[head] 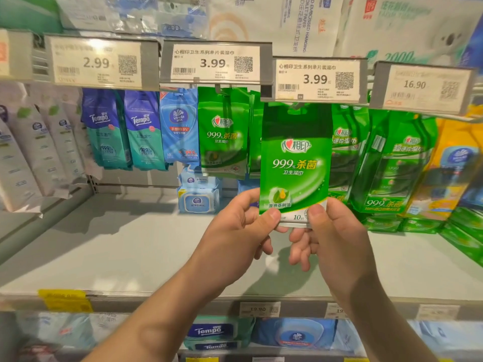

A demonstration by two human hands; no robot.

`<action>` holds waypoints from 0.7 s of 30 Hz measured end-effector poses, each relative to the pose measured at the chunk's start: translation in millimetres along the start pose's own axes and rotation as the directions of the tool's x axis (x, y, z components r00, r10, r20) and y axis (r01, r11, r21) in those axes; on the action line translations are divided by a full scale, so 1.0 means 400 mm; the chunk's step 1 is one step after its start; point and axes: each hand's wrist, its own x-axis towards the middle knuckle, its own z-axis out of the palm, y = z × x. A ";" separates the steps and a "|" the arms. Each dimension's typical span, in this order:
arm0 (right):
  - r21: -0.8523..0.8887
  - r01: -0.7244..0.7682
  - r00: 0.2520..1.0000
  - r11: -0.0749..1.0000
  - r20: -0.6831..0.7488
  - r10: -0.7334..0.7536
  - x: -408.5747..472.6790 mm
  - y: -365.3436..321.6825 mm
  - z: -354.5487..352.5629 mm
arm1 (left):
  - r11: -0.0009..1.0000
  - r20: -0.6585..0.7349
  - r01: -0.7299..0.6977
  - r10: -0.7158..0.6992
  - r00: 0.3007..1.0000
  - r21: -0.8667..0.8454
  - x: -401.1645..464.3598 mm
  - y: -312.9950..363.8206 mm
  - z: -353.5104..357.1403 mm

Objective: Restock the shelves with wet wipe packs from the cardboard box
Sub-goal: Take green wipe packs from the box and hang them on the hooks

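Two bare forearms rise from the lower edge of the frame and converge at centre. The left hand (235, 231) and right hand (332, 239) are raised side by side, palms facing each other. Each grip pinches, thumb in front and fingers curled behind, a lower corner of one green wet wipe pack (294, 163).

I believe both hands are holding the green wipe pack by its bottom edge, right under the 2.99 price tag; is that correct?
Not quite: in the head view, the left hand and right hand hold the green wipe pack by its bottom edge under a 3.99 price tag, not the 2.99 one.
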 end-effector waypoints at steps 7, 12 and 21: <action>0.010 -0.026 0.999 1.000 -0.030 0.026 0.030 0.005 0.017 | 0.999 -0.093 0.008 -0.011 0.996 -0.039 0.021 -0.017 0.001; 0.082 -0.027 0.999 0.996 -0.037 0.031 0.087 -0.006 0.040 | 1.000 -0.146 -0.011 0.012 0.989 0.005 0.067 0.010 -0.002; 0.107 -0.101 0.994 0.989 -0.042 0.106 0.147 0.018 0.056 | 0.992 -0.242 0.111 -0.092 0.966 0.066 0.102 0.023 0.010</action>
